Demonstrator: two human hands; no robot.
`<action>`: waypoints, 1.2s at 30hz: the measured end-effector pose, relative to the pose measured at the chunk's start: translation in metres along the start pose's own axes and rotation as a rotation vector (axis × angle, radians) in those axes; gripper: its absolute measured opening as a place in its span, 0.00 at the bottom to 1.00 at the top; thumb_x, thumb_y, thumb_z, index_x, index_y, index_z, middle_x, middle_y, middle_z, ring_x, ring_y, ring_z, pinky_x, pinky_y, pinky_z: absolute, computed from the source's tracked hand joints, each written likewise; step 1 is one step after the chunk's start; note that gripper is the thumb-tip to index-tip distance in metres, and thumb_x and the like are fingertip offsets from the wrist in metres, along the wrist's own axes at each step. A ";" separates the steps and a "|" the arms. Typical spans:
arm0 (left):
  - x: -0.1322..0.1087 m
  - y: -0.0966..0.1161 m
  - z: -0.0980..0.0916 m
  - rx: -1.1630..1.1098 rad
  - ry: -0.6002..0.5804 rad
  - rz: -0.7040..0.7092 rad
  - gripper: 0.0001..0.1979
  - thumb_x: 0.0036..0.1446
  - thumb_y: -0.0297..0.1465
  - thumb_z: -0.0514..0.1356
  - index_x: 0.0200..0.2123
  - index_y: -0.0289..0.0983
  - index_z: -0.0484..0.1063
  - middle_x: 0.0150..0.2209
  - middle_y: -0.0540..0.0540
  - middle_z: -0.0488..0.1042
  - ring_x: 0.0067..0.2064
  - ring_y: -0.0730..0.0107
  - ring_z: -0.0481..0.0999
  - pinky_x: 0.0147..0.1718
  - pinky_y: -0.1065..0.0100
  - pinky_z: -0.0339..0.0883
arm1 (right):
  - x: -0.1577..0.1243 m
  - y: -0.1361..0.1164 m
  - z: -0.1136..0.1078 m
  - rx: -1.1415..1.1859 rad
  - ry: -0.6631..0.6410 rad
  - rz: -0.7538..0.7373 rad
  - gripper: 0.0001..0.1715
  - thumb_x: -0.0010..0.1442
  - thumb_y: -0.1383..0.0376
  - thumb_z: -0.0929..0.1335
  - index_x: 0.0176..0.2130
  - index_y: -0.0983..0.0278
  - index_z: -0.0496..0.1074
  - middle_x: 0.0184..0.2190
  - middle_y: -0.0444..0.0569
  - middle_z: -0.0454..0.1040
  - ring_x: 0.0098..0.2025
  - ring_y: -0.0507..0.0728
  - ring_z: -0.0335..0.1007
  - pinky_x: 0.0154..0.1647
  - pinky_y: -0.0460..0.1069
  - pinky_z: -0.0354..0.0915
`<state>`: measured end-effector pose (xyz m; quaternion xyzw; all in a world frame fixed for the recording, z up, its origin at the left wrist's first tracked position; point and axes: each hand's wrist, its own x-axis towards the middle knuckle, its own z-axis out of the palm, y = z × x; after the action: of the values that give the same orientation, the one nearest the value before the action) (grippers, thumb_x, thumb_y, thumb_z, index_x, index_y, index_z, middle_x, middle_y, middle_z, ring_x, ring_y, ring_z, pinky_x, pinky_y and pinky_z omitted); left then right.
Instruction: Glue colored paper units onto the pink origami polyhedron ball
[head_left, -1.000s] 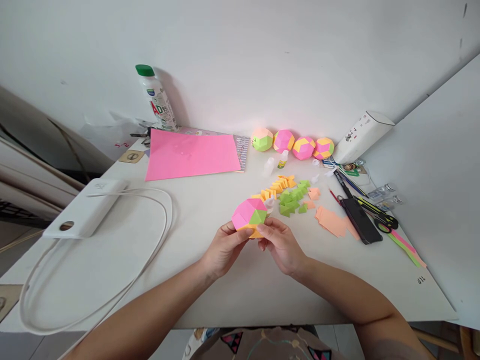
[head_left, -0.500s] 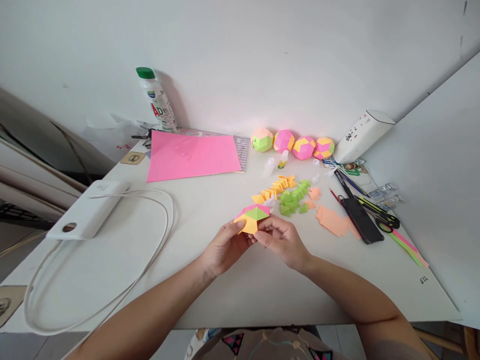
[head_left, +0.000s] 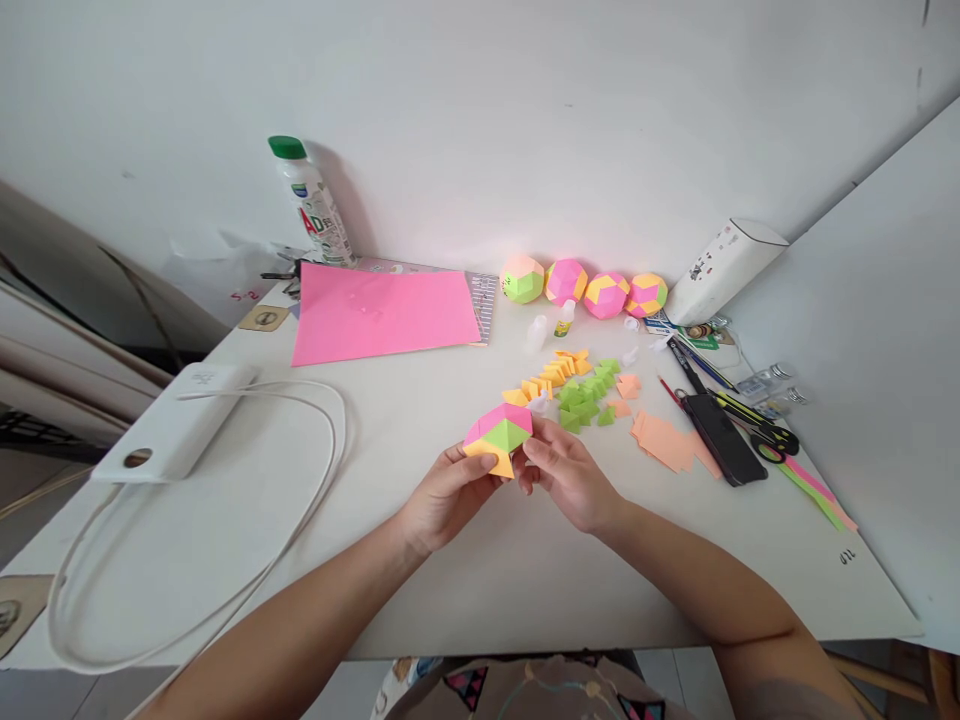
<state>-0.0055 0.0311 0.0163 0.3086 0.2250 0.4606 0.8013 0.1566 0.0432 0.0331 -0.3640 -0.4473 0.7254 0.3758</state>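
Observation:
Between my hands, above the table, is a partly built folded-paper ball with pink, green and orange faces. My left hand is closed on its left side, thumb on the orange face. On the right edge, the fingers of my right hand grip the paper near the green face; some fingertips are hidden behind it. Just beyond lie folded orange paper pieces in a row and folded green pieces beside them. Peach paper pieces lie to the right.
Finished paper balls line the wall, with small glue bottles in front. Pink sheets and a white bottle are at the back left. A power strip with a looping cable lies left. Scissors and a black pouch lie right.
The paper ball has tilted and shifted slightly left, showing more of its pink and green faces. My right fingers have moved up along its right edge.

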 end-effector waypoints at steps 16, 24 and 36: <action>-0.004 -0.006 -0.004 0.127 -0.044 0.087 0.38 0.44 0.51 0.65 0.56 0.41 0.64 0.53 0.38 0.68 0.53 0.50 0.67 0.49 0.53 0.62 | -0.002 -0.023 -0.014 -0.172 -0.184 -0.070 0.10 0.52 0.62 0.73 0.28 0.65 0.70 0.26 0.44 0.70 0.28 0.51 0.67 0.29 0.47 0.64; -0.003 -0.013 -0.016 0.379 0.099 0.343 0.32 0.49 0.29 0.67 0.56 0.51 0.62 0.56 0.45 0.62 0.58 0.58 0.61 0.56 0.55 0.59 | -0.008 -0.037 -0.015 -0.721 -0.129 -0.220 0.04 0.53 0.67 0.71 0.31 0.65 0.73 0.28 0.45 0.71 0.30 0.51 0.65 0.31 0.47 0.63; -0.010 -0.013 -0.009 1.325 0.114 0.768 0.23 0.51 0.24 0.63 0.50 0.44 0.63 0.58 0.38 0.53 0.60 0.51 0.55 0.54 0.49 0.57 | -0.009 -0.035 -0.018 -0.967 -0.264 -0.579 0.02 0.58 0.69 0.69 0.32 0.64 0.73 0.29 0.49 0.75 0.33 0.53 0.70 0.36 0.49 0.67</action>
<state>-0.0084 0.0196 0.0013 0.7565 0.3719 0.4909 0.2200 0.1840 0.0533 0.0609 -0.2636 -0.8524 0.3453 0.2909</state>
